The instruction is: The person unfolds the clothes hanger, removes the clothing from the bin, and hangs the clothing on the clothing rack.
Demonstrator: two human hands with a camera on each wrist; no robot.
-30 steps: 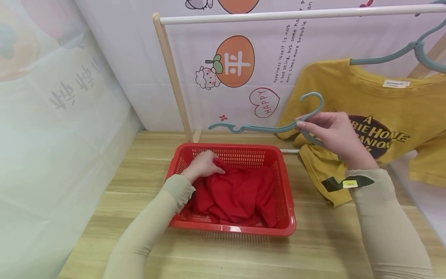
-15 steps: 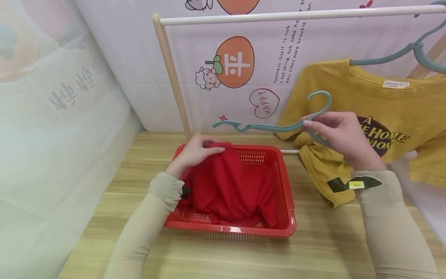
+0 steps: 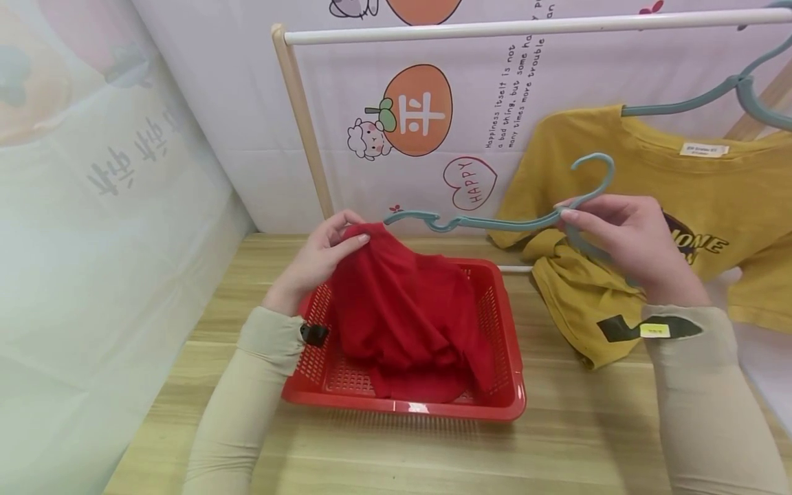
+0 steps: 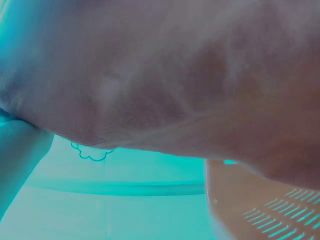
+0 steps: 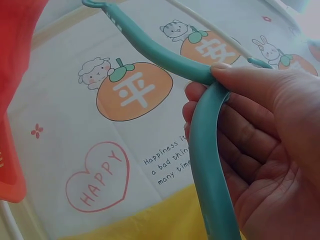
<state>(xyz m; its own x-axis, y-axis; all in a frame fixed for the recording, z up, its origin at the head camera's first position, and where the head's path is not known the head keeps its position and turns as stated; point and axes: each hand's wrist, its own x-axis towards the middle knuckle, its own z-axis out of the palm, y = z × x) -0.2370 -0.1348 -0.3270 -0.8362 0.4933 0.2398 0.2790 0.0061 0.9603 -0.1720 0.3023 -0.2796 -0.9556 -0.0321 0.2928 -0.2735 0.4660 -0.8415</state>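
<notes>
L hand (image 3: pixel 312 265) pinching plain red cloth (image 3: pixel 408 302), v. creased; R hand (image 3: pixel 637 240) gripping blue-grn hanger (image 3: pixel 495 224), hook up.

The basket (image 3: pixel 458 410) sits on the table (image 3: pixel 213 330), before the rack (image 3: pixel 302 117); the cloth (image 3: pixel 408 302) lies partly in it, its raised left corner in the left hand (image 3: pixel 315 258); rightward, the right hand (image 3: pixel 631 237) holds the hanger (image 3: pixel 504 224) before the shirt (image 3: pixel 699 189), which is on another hanger (image 3: pixel 680 107)
</notes>
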